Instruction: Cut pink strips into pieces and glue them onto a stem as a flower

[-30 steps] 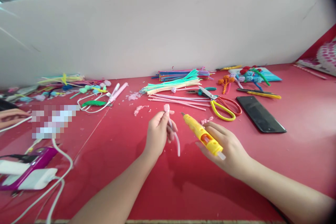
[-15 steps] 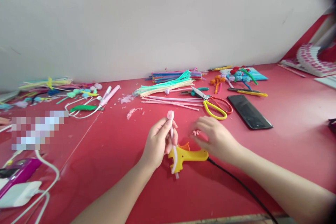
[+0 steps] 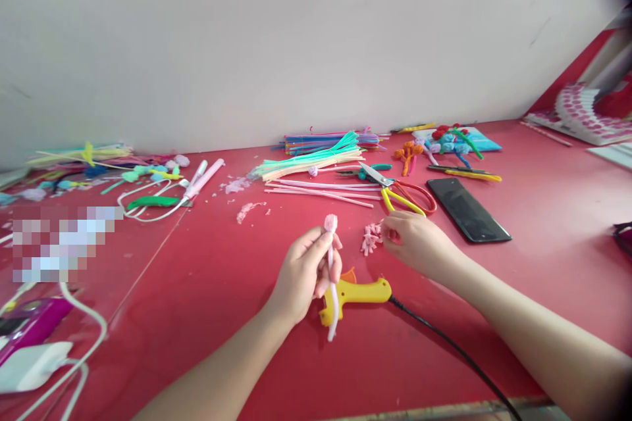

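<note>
My left hand [image 3: 301, 270] pinches a pipe cleaner flower [image 3: 331, 223], a small pink bud on a pale pink stem that hangs down below the fingers. Beneath it lies a yellow glue gun [image 3: 363, 291] with an orange trigger and a black cord, its front partly covered by the hand and stem. At the right edge of a small pile of cut pink pipe cleaner pieces [image 3: 370, 239], my right hand [image 3: 417, 237] has its fingers curled together. Whether a piece sits between those fingertips cannot be made out.
Scissors [image 3: 407, 194] with yellow and red handles lie beyond my right hand, beside a black phone [image 3: 469, 210]. Pipe cleaner bundles [image 3: 316, 158] stretch along the white partition. To the left are a pink corded tool [image 3: 205, 179], a green tool [image 3: 153, 202] and white cables [image 3: 101, 316].
My right hand has moved slightly right and its fingers have drawn together, uncovering the pink pieces. The left hand has shifted a little right and down with the flower.
</note>
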The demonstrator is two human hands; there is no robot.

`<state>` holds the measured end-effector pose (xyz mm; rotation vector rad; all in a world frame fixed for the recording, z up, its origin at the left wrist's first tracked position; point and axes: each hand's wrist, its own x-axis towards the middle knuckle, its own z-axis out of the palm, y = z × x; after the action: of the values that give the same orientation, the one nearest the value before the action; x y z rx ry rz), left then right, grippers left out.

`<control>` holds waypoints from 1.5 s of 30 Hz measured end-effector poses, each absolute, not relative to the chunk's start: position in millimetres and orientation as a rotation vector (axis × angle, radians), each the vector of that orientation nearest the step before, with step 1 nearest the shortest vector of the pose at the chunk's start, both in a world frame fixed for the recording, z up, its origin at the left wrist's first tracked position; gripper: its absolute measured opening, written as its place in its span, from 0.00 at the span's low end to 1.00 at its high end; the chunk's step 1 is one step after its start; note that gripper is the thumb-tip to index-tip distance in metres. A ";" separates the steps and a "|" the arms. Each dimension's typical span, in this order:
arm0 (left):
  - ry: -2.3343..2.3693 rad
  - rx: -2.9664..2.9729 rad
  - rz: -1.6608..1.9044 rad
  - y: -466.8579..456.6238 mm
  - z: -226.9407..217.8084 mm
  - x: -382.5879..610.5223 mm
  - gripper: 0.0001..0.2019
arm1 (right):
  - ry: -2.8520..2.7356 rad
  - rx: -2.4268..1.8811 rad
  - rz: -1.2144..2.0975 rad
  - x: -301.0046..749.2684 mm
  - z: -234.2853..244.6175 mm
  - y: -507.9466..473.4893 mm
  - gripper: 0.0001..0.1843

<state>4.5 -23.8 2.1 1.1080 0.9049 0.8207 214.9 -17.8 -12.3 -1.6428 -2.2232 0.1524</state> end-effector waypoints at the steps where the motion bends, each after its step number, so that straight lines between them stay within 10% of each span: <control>1: 0.904 1.116 0.815 -23.9 2.0 4.3 0.13 | -2.170 -1.640 0.168 213.8 -9.1 -19.0 0.05; 11: 0.953 1.278 0.592 -33.5 10.0 8.8 0.12 | -1.784 -1.157 0.874 188.6 21.5 -47.2 0.03; 45: 1.002 1.397 0.539 -42.3 13.1 11.9 0.13 | -1.964 -1.136 0.073 175.7 4.3 -52.2 0.04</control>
<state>11.9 -42.3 13.1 1.3970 1.0020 0.5392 175.7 -52.2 4.3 -1.1362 -1.9643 0.0734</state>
